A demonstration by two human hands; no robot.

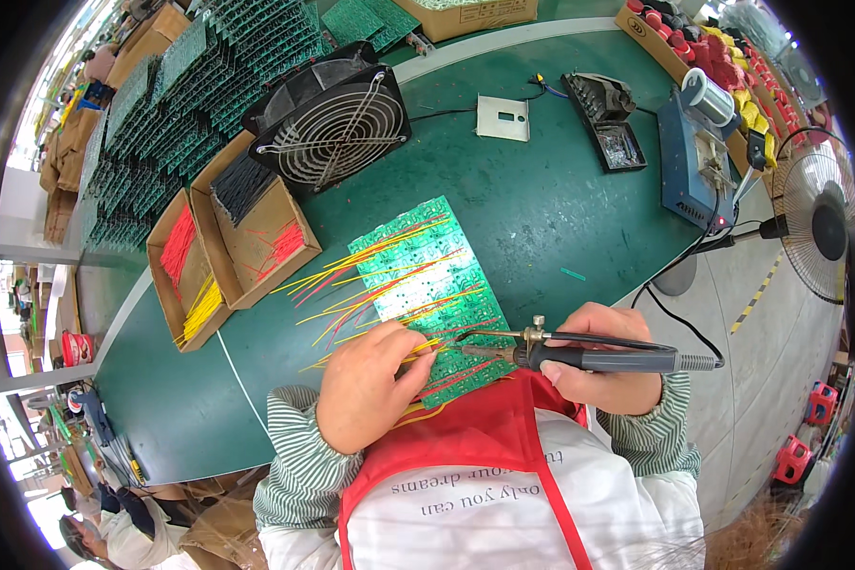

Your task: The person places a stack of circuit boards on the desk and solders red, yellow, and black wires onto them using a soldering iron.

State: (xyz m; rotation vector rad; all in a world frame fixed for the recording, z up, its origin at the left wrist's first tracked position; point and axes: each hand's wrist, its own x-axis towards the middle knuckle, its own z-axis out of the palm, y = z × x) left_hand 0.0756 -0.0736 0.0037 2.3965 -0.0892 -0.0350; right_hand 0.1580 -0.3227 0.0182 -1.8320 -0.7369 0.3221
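A green circuit board panel [475, 285] lies on the table's near edge, with rows of yellow and red wires [356, 302] sticking out to its left. My left hand [370, 385] is closed in a pinch over the panel's lower left part, with a yellow wire [417, 348] at its fingertips. Wrapped round a dark soldering iron [627, 361] is my right hand [610, 353]. A thin feed tube runs along the iron, whose tip points left over the lower part of the panel, close to my left fingertips.
Cardboard trays [247, 290] of red, yellow and black wires sit left, beside a black fan with a wire grille [337, 133]. Stacked circuit boards [166, 114] rise behind. Far right are an iron stand [603, 119], a blue soldering station [689, 166] with a solder spool [708, 98], and a round fan [817, 228].
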